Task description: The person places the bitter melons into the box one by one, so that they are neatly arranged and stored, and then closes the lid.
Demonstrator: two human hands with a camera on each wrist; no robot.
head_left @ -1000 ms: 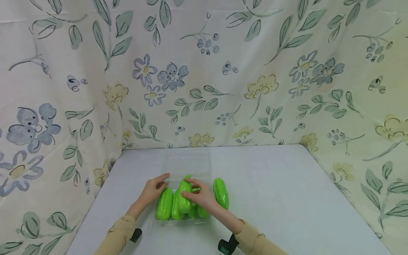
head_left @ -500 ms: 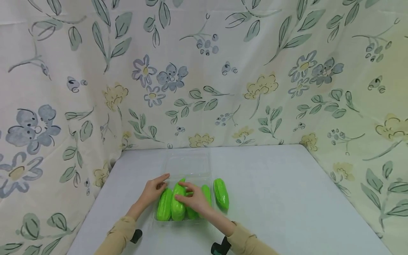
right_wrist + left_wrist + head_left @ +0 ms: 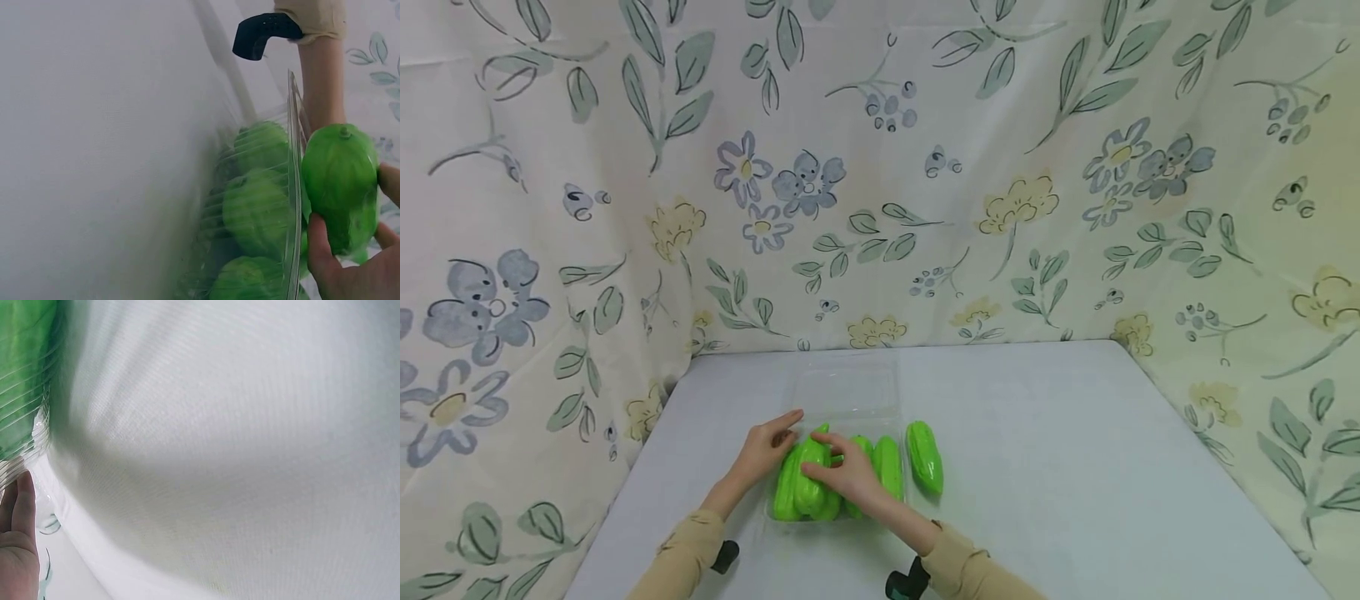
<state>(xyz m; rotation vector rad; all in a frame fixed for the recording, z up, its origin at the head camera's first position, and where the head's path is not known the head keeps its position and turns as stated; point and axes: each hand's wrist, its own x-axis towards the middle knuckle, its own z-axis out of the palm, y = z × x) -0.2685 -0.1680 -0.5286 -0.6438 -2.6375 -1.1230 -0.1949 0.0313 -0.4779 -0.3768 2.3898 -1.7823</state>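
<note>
My right hand point(image 3: 853, 475) grips a glossy, ridged green gourd-like vegetable point(image 3: 811, 479) between thumb and fingers. It is held above the left part of a clear plastic box point(image 3: 292, 187). In the right wrist view the held gourd point(image 3: 342, 184) is just past the box rim. More green gourds point(image 3: 887, 467) lie inside the box, partly hidden by my right hand. My left hand point(image 3: 763, 450) is at the far left corner of the box. In the left wrist view the fingers point(image 3: 24, 506) look straight and touch the box wall point(image 3: 37, 434).
The box's clear lid point(image 3: 846, 392) lies folded back behind it. One more green gourd point(image 3: 925, 458) rests on the white table point(image 3: 1060, 483), right of the box. Floral cloth point(image 3: 880, 208) hangs behind the table and at its sides.
My right hand has carried the gourd leftward and slightly toward me, over the left side of the box. More gourds on the right now show. My left hand stays at its corner.
</note>
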